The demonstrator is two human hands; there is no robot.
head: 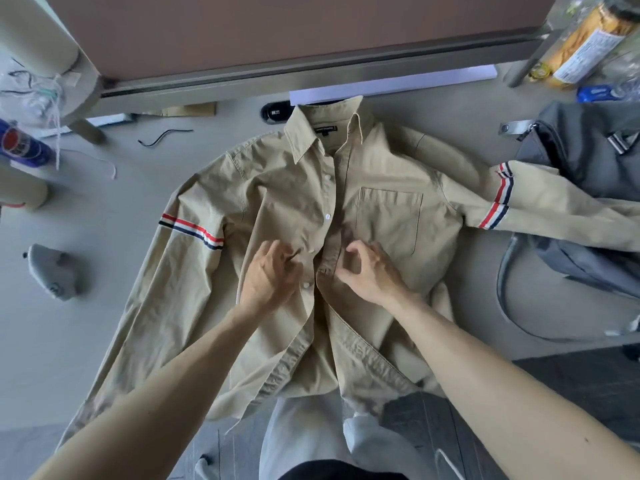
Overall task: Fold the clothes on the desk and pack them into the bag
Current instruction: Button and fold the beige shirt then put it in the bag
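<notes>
A beige button-up shirt (388,188) lies face up on the grey desk (104,278), collar away from me, both sleeves spread out with red, white and navy stripe bands. Its right sleeve drapes over a grey bag (581,147) at the desk's right side. My left hand (268,275) pinches the left edge of the button placket at mid-chest. My right hand (370,271) pinches the opposite placket edge beside it. The shirt's lower front hangs open over the desk's near edge.
A grey mouse-like object (52,271) sits left of the shirt. A purple can (20,143), tangled cords and a black cable (162,136) lie at the back left. A monitor base (277,77) spans the back. Bottles (585,39) stand at the back right.
</notes>
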